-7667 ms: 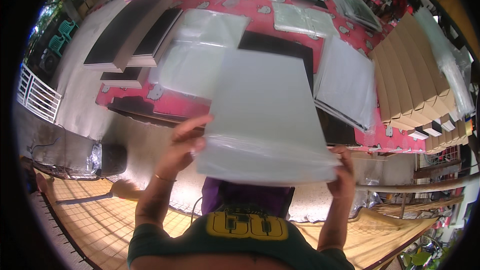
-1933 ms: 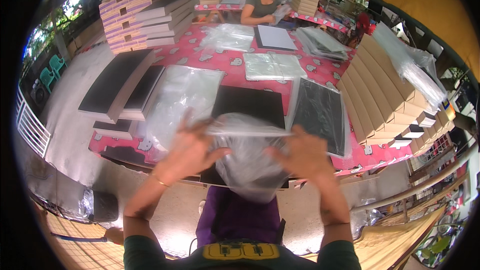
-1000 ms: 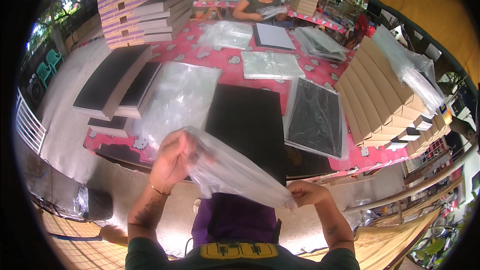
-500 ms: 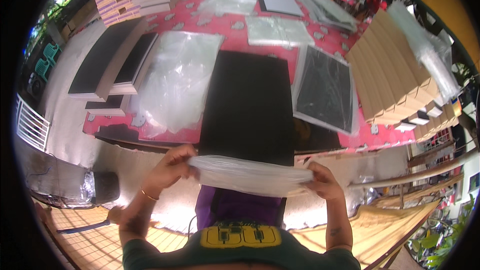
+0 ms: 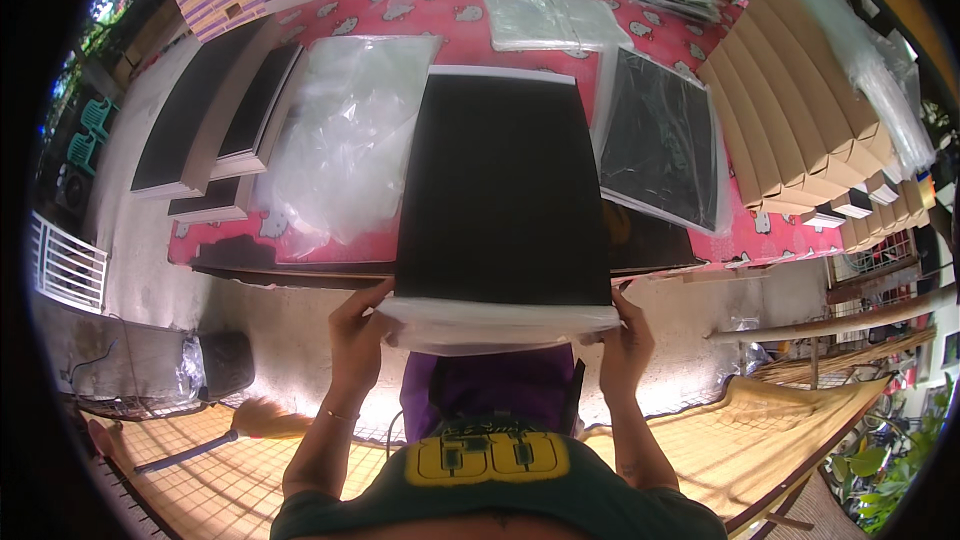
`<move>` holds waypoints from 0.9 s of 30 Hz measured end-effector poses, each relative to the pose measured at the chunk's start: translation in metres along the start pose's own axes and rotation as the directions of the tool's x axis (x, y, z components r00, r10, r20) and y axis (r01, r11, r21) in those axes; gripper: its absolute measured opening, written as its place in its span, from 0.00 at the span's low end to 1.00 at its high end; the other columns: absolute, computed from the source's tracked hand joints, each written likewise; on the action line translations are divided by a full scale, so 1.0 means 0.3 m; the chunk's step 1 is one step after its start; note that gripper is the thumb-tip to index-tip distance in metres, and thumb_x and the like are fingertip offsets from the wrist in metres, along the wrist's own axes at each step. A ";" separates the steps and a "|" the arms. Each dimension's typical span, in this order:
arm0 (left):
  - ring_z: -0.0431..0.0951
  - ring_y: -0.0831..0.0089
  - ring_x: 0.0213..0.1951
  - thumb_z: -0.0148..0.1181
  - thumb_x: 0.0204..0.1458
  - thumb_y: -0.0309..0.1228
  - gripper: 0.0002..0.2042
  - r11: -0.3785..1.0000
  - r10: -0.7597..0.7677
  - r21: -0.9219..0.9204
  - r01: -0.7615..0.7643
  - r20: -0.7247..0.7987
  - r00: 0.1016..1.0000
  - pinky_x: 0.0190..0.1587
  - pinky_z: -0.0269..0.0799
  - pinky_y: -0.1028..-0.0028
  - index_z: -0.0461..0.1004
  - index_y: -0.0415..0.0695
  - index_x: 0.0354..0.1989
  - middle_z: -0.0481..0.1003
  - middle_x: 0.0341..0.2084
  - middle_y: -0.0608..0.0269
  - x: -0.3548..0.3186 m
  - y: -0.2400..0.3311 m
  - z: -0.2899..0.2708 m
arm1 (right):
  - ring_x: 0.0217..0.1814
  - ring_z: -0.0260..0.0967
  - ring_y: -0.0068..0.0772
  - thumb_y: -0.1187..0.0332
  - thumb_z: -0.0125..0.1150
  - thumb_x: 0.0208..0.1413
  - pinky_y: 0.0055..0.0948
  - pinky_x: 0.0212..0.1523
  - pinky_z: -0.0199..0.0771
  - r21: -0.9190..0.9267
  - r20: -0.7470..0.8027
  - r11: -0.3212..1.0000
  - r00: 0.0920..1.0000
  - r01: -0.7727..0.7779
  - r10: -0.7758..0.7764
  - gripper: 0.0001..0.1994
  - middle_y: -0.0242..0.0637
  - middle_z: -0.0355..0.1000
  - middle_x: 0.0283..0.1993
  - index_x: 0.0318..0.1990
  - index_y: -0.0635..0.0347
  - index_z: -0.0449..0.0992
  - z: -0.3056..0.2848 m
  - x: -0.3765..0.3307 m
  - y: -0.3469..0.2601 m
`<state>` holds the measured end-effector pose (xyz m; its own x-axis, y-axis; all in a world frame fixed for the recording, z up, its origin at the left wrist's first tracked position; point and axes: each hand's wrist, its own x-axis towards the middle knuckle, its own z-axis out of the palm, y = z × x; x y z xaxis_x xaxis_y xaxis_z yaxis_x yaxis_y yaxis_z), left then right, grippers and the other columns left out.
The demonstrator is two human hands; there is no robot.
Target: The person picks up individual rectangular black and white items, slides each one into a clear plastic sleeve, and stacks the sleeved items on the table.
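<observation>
A large black rectangular sheet [image 5: 505, 185] lies lengthwise in front of me, a white strip showing along its far edge. Its near end overhangs the table's front edge. Across that near end runs a bunched clear plastic sleeve [image 5: 490, 328]. At the sleeve's left corner my left hand [image 5: 357, 338] is closed on the plastic, thumb toward the sheet. My right hand [image 5: 627, 338] grips the right corner the same way. Whether the sheet's near end is inside the sleeve, I cannot tell. Both hands' fingertips are partly hidden.
On the pink patterned table [image 5: 360, 258], a pile of clear plastic sleeves [image 5: 345, 140] lies left of the sheet. A sleeved black sheet [image 5: 662, 140] lies to the right. Black-topped stacks [image 5: 195, 110] stand at left, folded brown cardboard [image 5: 790, 100] at right. A broom [image 5: 265, 420] lies low left.
Both hands have moved slightly up and inward with the plastic, which now sits close against the black sheet's near end. A white strip has appeared at the sheet's far edge.
</observation>
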<state>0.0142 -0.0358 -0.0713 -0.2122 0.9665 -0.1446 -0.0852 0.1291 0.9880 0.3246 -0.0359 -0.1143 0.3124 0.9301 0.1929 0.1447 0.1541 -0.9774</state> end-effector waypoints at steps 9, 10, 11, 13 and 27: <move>0.64 0.61 0.56 0.49 0.58 0.41 0.25 0.629 0.497 -0.750 -0.207 0.183 0.848 0.59 0.59 0.61 0.58 0.39 0.59 0.65 0.53 0.55 0.072 0.312 -0.084 | 0.48 0.67 0.29 0.64 0.58 0.54 0.26 0.50 0.66 0.591 0.338 0.801 0.871 0.099 -0.357 0.22 0.44 0.63 0.54 0.53 0.65 0.64 -0.180 0.256 -0.405; 0.65 0.59 0.56 0.46 0.60 0.38 0.25 0.442 0.508 -0.896 -0.038 0.215 0.834 0.60 0.59 0.58 0.55 0.38 0.62 0.65 0.55 0.53 0.094 0.400 -0.048 | 0.51 0.67 0.31 0.64 0.57 0.55 0.28 0.52 0.66 0.662 0.318 0.748 0.882 0.058 -0.349 0.22 0.44 0.63 0.56 0.55 0.64 0.64 -0.122 0.303 -0.491; 0.69 0.59 0.53 0.47 0.59 0.33 0.22 0.666 0.569 -0.611 -0.428 0.044 0.821 0.60 0.59 0.60 0.58 0.35 0.59 0.68 0.52 0.51 0.111 0.469 -0.003 | 0.53 0.67 0.33 0.64 0.56 0.57 0.30 0.55 0.65 0.729 0.325 0.685 0.881 -0.002 -0.344 0.22 0.44 0.63 0.58 0.56 0.64 0.63 -0.037 0.364 -0.580; 0.70 0.64 0.51 0.51 0.55 0.26 0.17 0.533 0.551 -0.826 -0.183 0.175 0.816 0.58 0.62 0.64 0.65 0.35 0.54 0.71 0.49 0.53 0.241 0.567 0.004 | 0.55 0.67 0.32 0.66 0.53 0.59 0.31 0.57 0.66 0.818 0.345 0.567 0.873 -0.100 -0.343 0.20 0.41 0.65 0.57 0.57 0.62 0.63 0.061 0.492 -0.666; 0.73 0.69 0.44 0.55 0.50 0.23 0.21 0.940 0.149 -0.308 -0.149 -0.023 0.989 0.48 0.66 0.73 0.66 0.38 0.55 0.73 0.44 0.61 0.545 0.079 -0.007 | 0.47 0.68 0.27 0.71 0.50 0.60 0.30 0.48 0.68 0.544 0.359 0.754 0.914 -0.368 0.187 0.10 0.33 0.72 0.42 0.47 0.61 0.71 0.157 0.659 0.073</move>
<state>-0.0244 0.1247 -0.0717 -0.2446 0.9696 0.0033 -0.3479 -0.0909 0.9331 0.3454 0.1671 -0.1016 -0.0248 0.9990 -0.0380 -0.5164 -0.0453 -0.8552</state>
